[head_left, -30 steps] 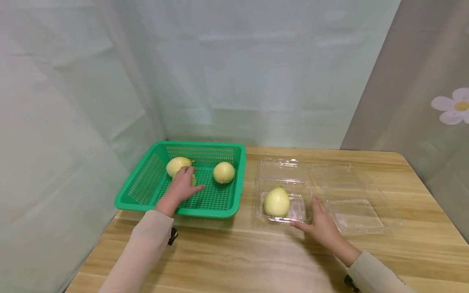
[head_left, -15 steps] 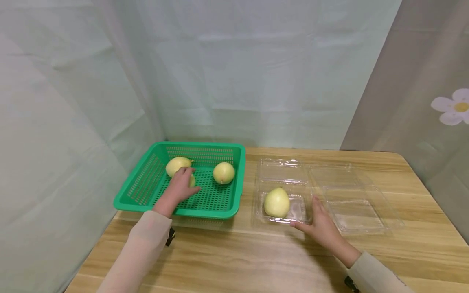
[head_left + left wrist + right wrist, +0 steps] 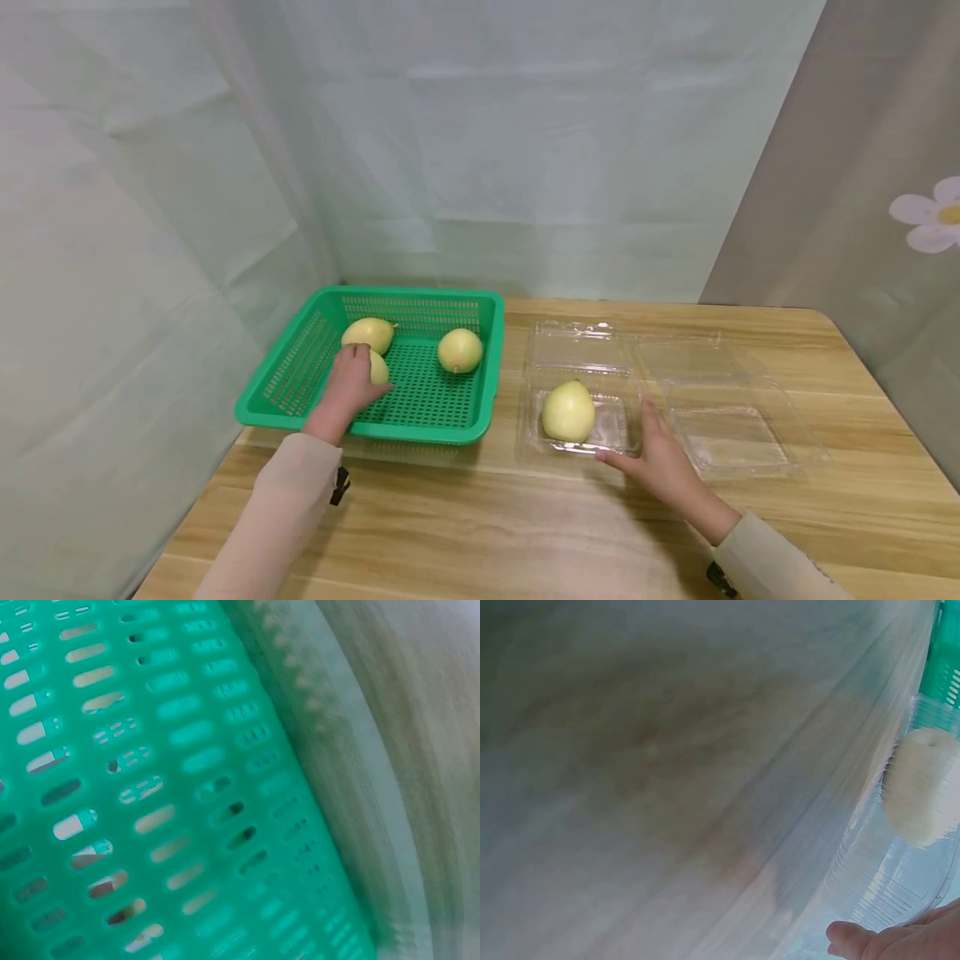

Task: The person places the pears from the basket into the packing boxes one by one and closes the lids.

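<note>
In the head view my left hand is inside the green basket, its fingers curled over a yellow-green pear and its thumb on the near side. That pear is partly hidden by the hand. Just behind lies another pear, and a third pear sits at the basket's right side. My right hand rests at the front right corner of a clear plastic clamshell box, fingers straight along its side, thumb at the front edge. One pear stands in its left half.
A second clear clamshell box lies with its lid raised back, right of my right hand. All of this stands on a wooden table. Pale curtains hang behind and at both sides. The left wrist view shows mostly the basket's slotted wall.
My left hand has shifted a little to the left in the basket, and the pear under it has moved left too. The right hand stays at the box corner.
</note>
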The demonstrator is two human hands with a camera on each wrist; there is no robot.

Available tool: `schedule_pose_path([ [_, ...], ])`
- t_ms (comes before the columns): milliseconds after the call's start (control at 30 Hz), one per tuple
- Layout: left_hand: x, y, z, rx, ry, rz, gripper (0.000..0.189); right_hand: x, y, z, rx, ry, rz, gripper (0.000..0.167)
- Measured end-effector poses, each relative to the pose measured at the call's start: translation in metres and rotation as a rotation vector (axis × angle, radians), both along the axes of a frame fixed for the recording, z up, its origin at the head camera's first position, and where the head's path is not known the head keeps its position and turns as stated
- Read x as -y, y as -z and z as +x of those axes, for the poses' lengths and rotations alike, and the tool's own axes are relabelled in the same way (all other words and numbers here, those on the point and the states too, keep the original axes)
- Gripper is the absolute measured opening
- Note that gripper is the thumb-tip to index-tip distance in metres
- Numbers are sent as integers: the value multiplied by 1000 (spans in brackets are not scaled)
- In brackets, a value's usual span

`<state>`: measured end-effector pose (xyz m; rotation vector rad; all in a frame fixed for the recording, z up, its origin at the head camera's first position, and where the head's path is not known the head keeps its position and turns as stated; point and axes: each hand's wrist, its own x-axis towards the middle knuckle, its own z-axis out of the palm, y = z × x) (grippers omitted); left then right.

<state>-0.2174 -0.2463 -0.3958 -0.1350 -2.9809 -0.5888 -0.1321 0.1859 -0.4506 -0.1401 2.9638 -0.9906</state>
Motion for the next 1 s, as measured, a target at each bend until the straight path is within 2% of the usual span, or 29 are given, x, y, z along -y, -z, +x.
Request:
schedule_pose_path([
  [300,12,1,-2,23,-37,-33,76,0,1,-2,8,1,-8,122],
  [633,25,3,-9,117,-92,-2,83,-1,1,-1,5,1,-1,122],
  [833,31,3,-13,154,-129,-50,81,-1,2,1,5,0,-3,123],
  [1000,32,-1,-13,198,-150,-48,87,-1,2,-1,-8,-1,-7,122],
])
